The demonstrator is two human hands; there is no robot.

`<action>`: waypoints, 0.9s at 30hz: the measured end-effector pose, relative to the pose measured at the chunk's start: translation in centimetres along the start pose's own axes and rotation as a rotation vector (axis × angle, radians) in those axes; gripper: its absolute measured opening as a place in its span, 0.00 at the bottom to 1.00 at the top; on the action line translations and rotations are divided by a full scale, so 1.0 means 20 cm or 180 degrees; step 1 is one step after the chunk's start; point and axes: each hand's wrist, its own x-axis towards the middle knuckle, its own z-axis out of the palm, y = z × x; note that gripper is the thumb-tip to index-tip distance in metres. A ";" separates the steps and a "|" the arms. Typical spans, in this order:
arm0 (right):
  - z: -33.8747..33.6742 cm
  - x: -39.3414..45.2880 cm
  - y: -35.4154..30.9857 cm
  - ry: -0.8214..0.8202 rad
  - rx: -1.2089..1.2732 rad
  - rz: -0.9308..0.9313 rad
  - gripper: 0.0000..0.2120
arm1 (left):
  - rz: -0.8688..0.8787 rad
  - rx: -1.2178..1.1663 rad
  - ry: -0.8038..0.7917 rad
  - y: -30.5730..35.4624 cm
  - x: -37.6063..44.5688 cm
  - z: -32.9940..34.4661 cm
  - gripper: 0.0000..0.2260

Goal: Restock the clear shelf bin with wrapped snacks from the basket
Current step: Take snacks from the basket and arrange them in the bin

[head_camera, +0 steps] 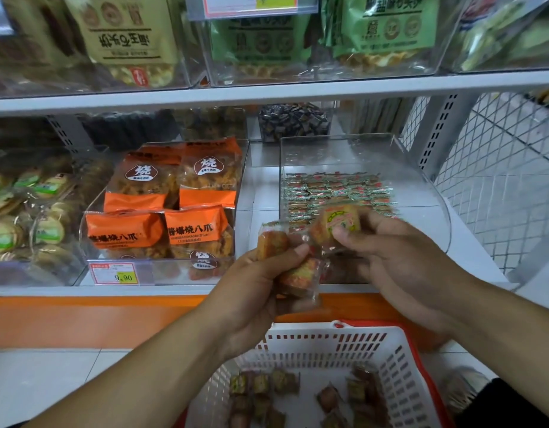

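Note:
A clear shelf bin (421,180) stands on the lower shelf at the right, with several small wrapped snacks (335,188) lying in rows on its floor. In front of the bin, my left hand (251,291) grips two or three wrapped snacks (299,278) in clear film. My right hand (399,261) pinches one wrapped snack (341,222) with a yellow-green label, held just before the bin's front wall. Below my hands sits a white basket (328,338) with a red rim, holding several more wrapped snacks (260,384).
Left of the clear bin is another bin of orange snack bags (174,211) with a price tag (115,273). Round biscuits (26,217) fill the far-left bin. The upper shelf (267,91) carries bagged goods. A wire mesh panel (507,168) closes the right side.

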 end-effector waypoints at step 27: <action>0.03 -0.03 -0.01 -0.0575 0.0084 0.0621 0.16 | 0.1289 0.0726 0.0107 0.07 0.03 -0.08 0.17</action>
